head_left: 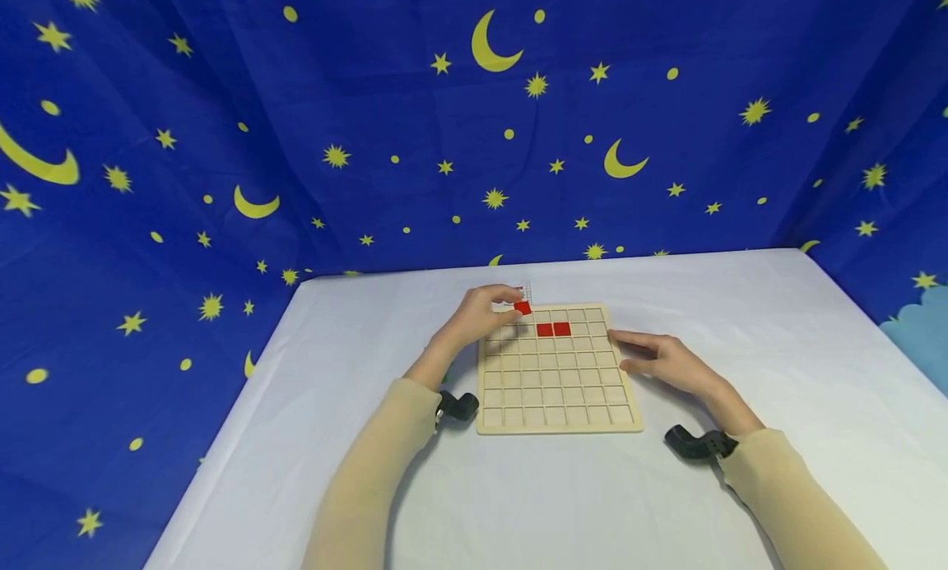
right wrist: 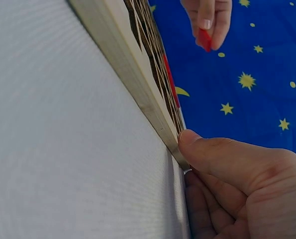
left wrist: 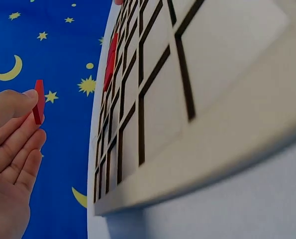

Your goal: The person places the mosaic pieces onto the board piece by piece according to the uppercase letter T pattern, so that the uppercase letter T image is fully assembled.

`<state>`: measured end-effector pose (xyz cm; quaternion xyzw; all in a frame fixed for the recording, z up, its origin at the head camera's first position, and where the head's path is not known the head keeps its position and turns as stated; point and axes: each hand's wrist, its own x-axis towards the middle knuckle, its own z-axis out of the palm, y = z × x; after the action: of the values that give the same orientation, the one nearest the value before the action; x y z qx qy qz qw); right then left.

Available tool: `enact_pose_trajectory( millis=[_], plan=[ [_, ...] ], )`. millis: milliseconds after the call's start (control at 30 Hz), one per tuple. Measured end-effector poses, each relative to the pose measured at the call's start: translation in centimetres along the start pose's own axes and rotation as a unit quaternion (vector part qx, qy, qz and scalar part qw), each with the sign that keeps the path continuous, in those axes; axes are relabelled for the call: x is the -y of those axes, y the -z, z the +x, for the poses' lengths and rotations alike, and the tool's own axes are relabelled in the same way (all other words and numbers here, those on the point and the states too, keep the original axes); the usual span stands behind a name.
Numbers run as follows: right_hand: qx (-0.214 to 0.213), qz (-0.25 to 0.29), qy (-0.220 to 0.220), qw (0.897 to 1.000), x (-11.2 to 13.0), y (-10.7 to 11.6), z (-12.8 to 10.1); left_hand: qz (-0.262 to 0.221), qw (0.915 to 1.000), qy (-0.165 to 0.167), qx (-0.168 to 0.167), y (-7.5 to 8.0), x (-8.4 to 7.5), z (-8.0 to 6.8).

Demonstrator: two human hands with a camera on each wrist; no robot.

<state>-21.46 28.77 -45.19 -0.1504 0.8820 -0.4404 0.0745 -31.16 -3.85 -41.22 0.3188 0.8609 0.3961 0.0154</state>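
The left hand [head_left: 477, 311] pinches a small red tile [head_left: 522, 308] between thumb and fingertips, held on edge just above the far left corner of the wooden grid board [head_left: 557, 369]; gripping it by its thin sides leaves the flat face free to drop into one of the square cells. The right hand [head_left: 666, 362] holds nothing: its fingers lie fairly straight on the surface [head_left: 296, 438] and the thumb presses against the board's right edge, which looks like a brace to keep the board from sliding. Two more red tiles [head_left: 554, 330] already sit side by side in cells of the second row from the far side, just right of the held one and apart from it. Something pale and small stands just behind the left hand's fingers, perhaps a tile holder, but it is too blurred to tell. A blue cloth [head_left: 222, 142] with yellow stars and moons hangs behind and around, and nothing lies between the held tile and the open cells
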Motion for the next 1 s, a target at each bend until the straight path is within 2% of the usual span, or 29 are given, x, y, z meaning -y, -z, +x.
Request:
enact_pose_trajectory(
  millis=[233,533,667,1000],
  plan=[
    [-0.001,-0.001,0.000,1.000,0.1,-0.1,0.1,0.009,0.9998,0.009,0.014,-0.6,0.1,0.5],
    [-0.001,0.001,0.003,1.000,0.0,0.0,0.1,0.028,0.9988,0.002,0.040,-1.0,0.6,0.4],
    [-0.002,0.000,0.001,1.000,-0.1,0.0,0.1,0.018,0.9986,0.010,0.049,-1.1,0.7,0.3],
    [-0.003,0.000,0.004,1.000,-0.2,-0.1,0.1,0.043,0.9975,0.013,0.056,-1.8,1.3,-0.1]
  ],
)
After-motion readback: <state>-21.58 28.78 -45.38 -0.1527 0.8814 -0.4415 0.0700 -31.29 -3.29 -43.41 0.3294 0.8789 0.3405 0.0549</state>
